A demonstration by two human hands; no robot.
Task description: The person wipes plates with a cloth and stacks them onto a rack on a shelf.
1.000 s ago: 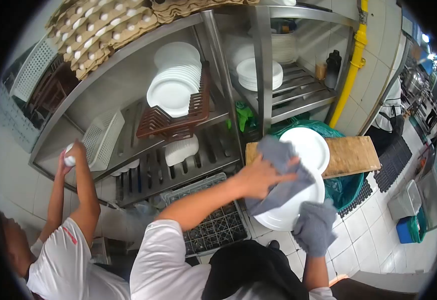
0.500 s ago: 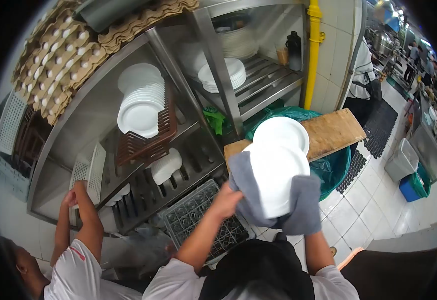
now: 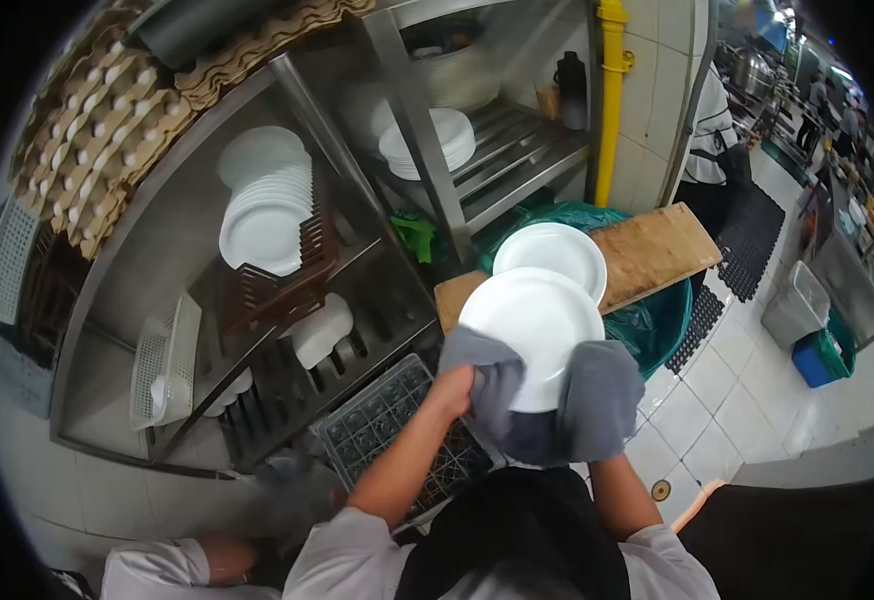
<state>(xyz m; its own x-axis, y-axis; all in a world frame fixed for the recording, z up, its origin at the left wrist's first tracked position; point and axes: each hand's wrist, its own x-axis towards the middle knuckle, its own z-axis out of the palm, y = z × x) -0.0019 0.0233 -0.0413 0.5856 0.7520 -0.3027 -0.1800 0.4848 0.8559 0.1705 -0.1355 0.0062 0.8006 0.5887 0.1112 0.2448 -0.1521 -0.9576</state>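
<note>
From here I have the left hand gripping a grey fabric cloth against a round white plate, between both arms. The right forearm runs under the cloth (its fingers are hidden, so I cannot tell their grip). Another round white plate lies beyond, on a brown wooden board.

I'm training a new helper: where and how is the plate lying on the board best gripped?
Take the plate probably by its far-left rim, coming from the left, thumb above and fingers beneath. That rim appears to jut past the board, leaving room underneath, while the held plate hides its near edge.
</note>
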